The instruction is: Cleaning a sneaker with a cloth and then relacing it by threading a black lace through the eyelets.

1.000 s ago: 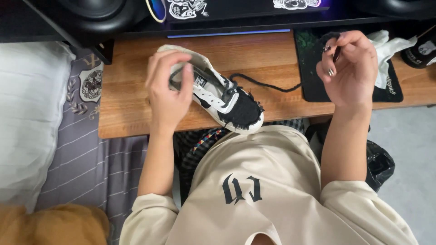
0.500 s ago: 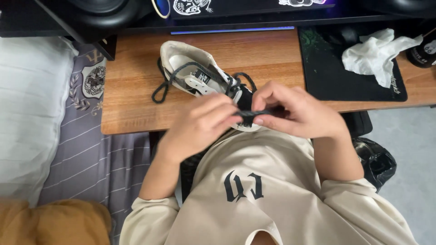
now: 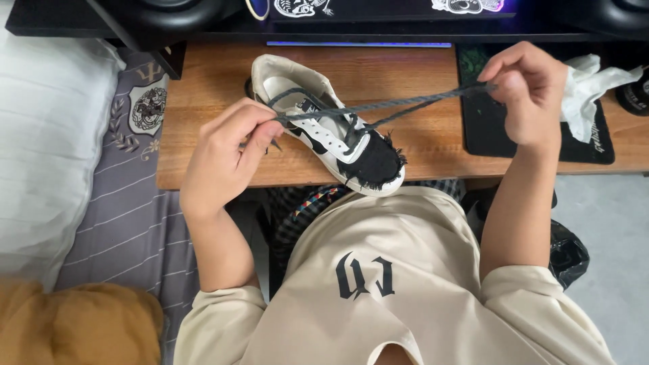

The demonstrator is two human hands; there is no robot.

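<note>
— Both grips are pinched shut on the grey shoelace: the left hand nips one end just left of the sneaker, the right hand nips the other end up over the black mat.

— How does that differ from half a second back?

— Then the two hands were bunched together over the toe, at the near edge of the table. Now they are drawn well apart, and the lace runs taut between them, rising from left to right across the shoe.

— Where does the sneaker lie?

— Flat on the wooden table, sole down, about mid-width. Its black frayed toe sits right at the near edge, just above the person's beige shirt; the cream heel is near the dark shelf at the back.

— And its long axis?

— Diagonal: heel far and left, toe near and right, pointing toward the person.

— Any room around it?

— Bare wood on both sides of the shoe. To the right the mat begins, with a crumpled white cloth on its far corner, touching the right hand's back. To the left the table ends at a grey striped bedcover with a white pillow beyond it
</note>
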